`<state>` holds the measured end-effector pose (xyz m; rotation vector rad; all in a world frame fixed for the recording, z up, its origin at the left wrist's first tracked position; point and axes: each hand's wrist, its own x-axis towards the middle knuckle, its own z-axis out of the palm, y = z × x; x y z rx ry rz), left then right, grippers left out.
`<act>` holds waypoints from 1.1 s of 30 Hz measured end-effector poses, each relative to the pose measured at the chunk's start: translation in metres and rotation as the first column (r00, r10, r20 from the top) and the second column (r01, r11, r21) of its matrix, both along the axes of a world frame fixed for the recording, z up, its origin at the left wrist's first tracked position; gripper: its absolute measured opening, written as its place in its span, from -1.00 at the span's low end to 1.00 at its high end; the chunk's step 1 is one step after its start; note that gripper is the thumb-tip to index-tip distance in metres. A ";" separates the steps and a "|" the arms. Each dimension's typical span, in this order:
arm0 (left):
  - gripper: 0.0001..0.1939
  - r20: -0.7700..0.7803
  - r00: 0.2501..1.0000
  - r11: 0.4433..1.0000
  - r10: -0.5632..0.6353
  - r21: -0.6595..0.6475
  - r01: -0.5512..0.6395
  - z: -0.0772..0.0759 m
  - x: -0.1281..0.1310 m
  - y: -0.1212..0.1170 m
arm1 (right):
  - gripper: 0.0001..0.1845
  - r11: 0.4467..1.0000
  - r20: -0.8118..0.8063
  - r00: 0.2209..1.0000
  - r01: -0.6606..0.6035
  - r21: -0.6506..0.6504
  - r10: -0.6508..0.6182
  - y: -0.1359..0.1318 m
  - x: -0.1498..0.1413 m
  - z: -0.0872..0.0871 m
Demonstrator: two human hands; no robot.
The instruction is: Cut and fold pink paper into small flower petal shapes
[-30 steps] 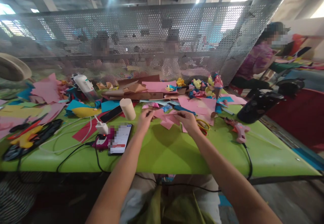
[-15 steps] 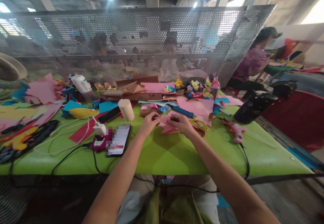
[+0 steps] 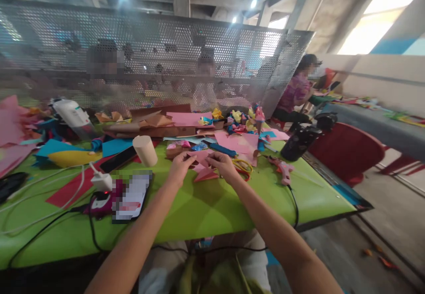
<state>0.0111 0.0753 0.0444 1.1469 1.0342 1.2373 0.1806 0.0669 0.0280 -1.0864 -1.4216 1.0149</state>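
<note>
Between my hands, a small piece of pink paper (image 3: 199,156) is held just above the table. My left hand (image 3: 181,166) pinches its left edge. On the right side, my right hand (image 3: 222,164) has thumb and fingers closed on the same piece. Below it lies more cut pink paper (image 3: 205,174), pointed at its corners. Yellow-handled scissors (image 3: 244,168), with some red on them, rest just right of my right hand. A blue stick-like tool (image 3: 223,149) and small bags of pink and blue bits (image 3: 199,146) lie behind the hands.
A pink glue gun (image 3: 284,172) and a black bottle (image 3: 299,143) are at right. To the left are a beige cardboard tube (image 3: 145,150), a phone (image 3: 134,196), a power strip (image 3: 102,203) and cables. Paper flowers (image 3: 241,119) sit before a perforated metal screen (image 3: 159,59). Someone sits beyond, at right.
The camera view has turned right, so the table things appear farther left. My hands have drawn slightly apart, and the pink paper between them shows more.
</note>
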 end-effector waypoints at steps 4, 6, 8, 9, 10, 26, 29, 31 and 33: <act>-0.65 0.038 0.999 1.000 0.022 -0.019 -0.022 0.005 0.000 0.001 | -0.56 0.999 -0.004 0.999 0.053 0.002 -0.053 0.003 0.009 0.002; -0.66 0.062 0.997 0.998 0.053 -0.049 -0.050 0.002 -0.001 0.000 | -0.55 0.996 -0.007 0.996 0.086 0.003 -0.086 0.005 0.013 0.001; -0.66 0.081 0.992 0.992 0.096 -0.088 -0.089 -0.004 -0.003 -0.002 | -0.54 0.993 -0.011 0.993 0.117 0.005 -0.117 0.007 0.015 -0.001; -0.65 0.085 0.990 0.989 0.113 -0.103 -0.104 -0.007 -0.005 -0.002 | -0.54 0.991 -0.013 0.991 0.132 0.006 -0.132 0.008 0.016 -0.002; -0.65 0.088 0.988 0.987 0.126 -0.113 -0.116 -0.010 -0.007 -0.003 | -0.54 0.989 -0.015 0.989 0.149 0.009 -0.149 0.008 0.017 -0.002; -0.67 0.160 0.977 0.983 0.139 -0.139 -0.117 -0.012 -0.016 -0.001 | -0.49 0.516 0.575 0.316 0.828 0.222 -0.755 -0.083 0.192 -0.002; -0.68 0.167 0.978 0.985 0.121 -0.142 -0.098 -0.012 -0.014 -0.002 | -0.47 0.484 0.747 0.259 0.870 0.095 -0.612 -0.096 0.208 -0.011; -0.68 0.168 0.977 0.984 0.130 -0.146 -0.106 -0.013 -0.014 -0.002 | -0.49 0.494 0.764 0.296 0.869 0.034 -0.573 -0.094 0.209 -0.016; -0.67 0.162 0.976 0.981 0.148 -0.148 -0.124 -0.013 -0.015 -0.002 | -0.57 0.490 0.764 0.307 0.871 0.015 -0.568 -0.088 0.210 -0.020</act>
